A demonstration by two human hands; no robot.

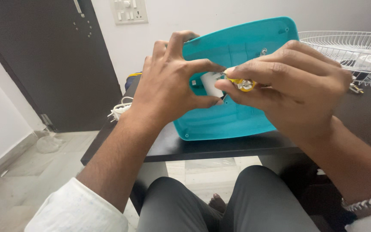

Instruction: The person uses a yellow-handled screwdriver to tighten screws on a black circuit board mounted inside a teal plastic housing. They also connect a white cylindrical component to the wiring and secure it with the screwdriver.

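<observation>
The left hand (168, 86) grips the teal plastic base (237, 86), which stands tilted on the dark table (220, 146), its long axis running left to right. Touching it at centre, the right hand (288, 81) pinches a small yellow tool (242, 83) pointing left toward the white part (211, 82).

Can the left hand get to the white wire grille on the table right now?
Probably not easily. The left hand is on the teal plastic panel, and the white wire grille lies far over on the other side, beyond the right hand, which is in the way.
</observation>
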